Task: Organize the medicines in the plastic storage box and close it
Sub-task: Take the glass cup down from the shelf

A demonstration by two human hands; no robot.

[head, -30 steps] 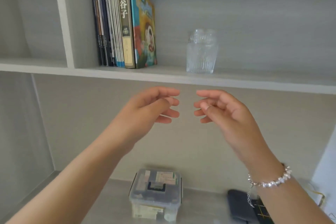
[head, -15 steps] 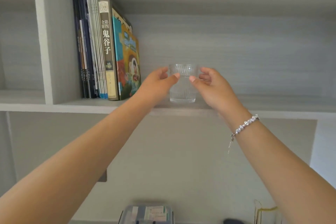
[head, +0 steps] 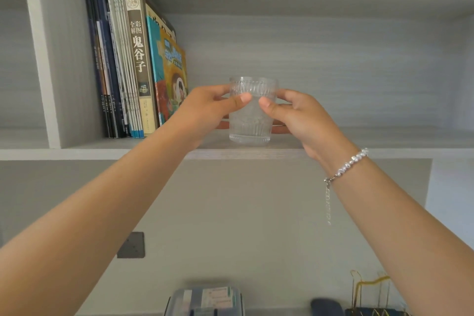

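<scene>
A clear ribbed glass (head: 250,123) stands on the grey shelf (head: 359,151). My left hand (head: 205,113) grips its left side, thumb across the front. My right hand (head: 300,115), with a bead bracelet on the wrist, grips its right side. The clear plastic storage box (head: 205,300) with medicine packs inside sits on the desk at the bottom edge, lid on, only its top showing.
A row of upright books (head: 133,64) stands on the shelf just left of the glass. A grey wall socket (head: 131,245) is below the shelf. A dark pouch (head: 327,306) and a wire rack (head: 372,295) lie at the bottom right.
Both hands rose from mid-air below the shelf up to the glass and closed round its sides. The view tilted upward, so the storage box slid to the bottom edge.
</scene>
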